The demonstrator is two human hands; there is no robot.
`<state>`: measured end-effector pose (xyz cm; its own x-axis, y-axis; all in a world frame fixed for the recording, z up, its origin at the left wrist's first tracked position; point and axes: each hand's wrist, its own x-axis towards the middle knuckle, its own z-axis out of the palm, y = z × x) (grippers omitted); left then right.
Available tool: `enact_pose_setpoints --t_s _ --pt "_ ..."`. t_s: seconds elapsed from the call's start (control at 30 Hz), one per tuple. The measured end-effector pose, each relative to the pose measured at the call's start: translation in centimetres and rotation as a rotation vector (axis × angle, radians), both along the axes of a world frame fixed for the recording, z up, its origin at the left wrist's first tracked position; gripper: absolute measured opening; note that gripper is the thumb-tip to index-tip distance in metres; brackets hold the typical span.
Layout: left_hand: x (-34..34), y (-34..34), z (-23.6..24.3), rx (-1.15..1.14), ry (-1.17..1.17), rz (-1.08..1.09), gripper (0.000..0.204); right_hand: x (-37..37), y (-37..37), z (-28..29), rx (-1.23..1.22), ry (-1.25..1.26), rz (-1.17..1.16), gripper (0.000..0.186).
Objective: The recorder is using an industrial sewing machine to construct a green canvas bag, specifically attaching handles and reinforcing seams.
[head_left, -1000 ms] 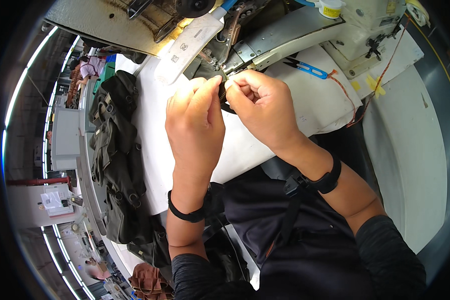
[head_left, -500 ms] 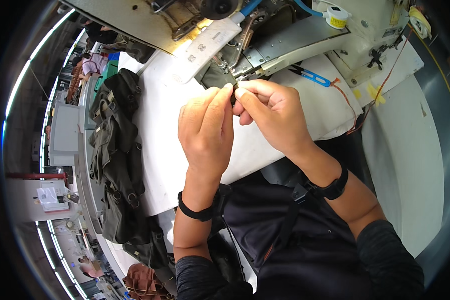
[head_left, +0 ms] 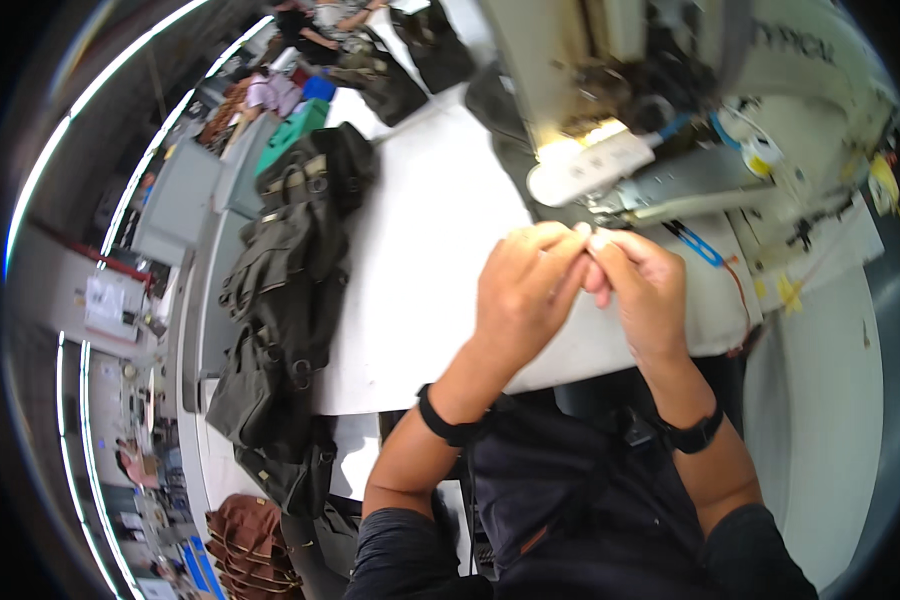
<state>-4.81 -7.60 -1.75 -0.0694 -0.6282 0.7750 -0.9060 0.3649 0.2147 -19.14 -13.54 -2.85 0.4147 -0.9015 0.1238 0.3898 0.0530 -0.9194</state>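
Note:
Both hands meet fingertip to fingertip just in front of the sewing machine (head_left: 690, 190)'s work area. My left hand (head_left: 525, 285) is closed in a pinch, its back turned up. Thumb against index finger, my right hand (head_left: 645, 285) pinches from the other side, its remaining fingers curled. Whatever lies between the fingertips is too small and covered to make out. Right behind the fingers, dark olive fabric (head_left: 560, 212) lies by the machine's metal arm. Blue thread snips (head_left: 698, 243) rest on the white table (head_left: 430, 250) to the right of my right hand.
Several dark olive bags (head_left: 290, 270) are heaped along the table's left side. Brown bags (head_left: 248, 545) sit at the lower left. An orange cord (head_left: 745, 300) trails from the snips. Other people (head_left: 270, 92) work at far-left benches.
The view has swung left, so hands and machine now appear farther right and more bags show. Both hands stay pinched together; the picture is blurrier around the machine.

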Motion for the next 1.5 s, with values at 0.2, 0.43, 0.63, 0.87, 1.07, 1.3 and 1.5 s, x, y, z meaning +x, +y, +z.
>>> enact_pose_setpoints --t_s 0.2,0.43,0.63,0.87,1.07,1.3,1.5 --pt "-0.2 -0.7 -1.1 -0.174 -0.006 0.017 0.039 -0.3 -1.1 1.0 -0.004 0.094 0.021 0.026" --pt "-0.7 -0.9 -1.7 -0.191 0.048 0.029 0.034 -0.2 -3.1 1.3 -0.006 0.21 0.084 0.025" --pt "-1.3 -1.5 -1.9 -0.145 0.24 0.047 0.027 0.5 -1.7 1.2 -0.042 0.187 -0.024 0.022" --pt "0.1 -2.1 -2.3 -0.198 0.064 0.071 0.029 0.6 -0.9 0.2 -0.026 0.036 0.016 0.023" --pt "-0.3 -2.5 -2.3 -0.207 0.142 0.005 0.026 0.7 -0.8 0.3 -0.047 -0.016 -0.025 0.018" --pt "0.0 -2.8 -2.3 -0.215 0.179 -0.014 0.024 0.6 -1.3 0.1 -0.067 0.039 -0.016 0.016" --pt "0.2 -3.0 -1.9 -0.226 0.09 -0.02 0.025 0.4 -2.0 0.6 0.048 0.005 0.05 0.017"
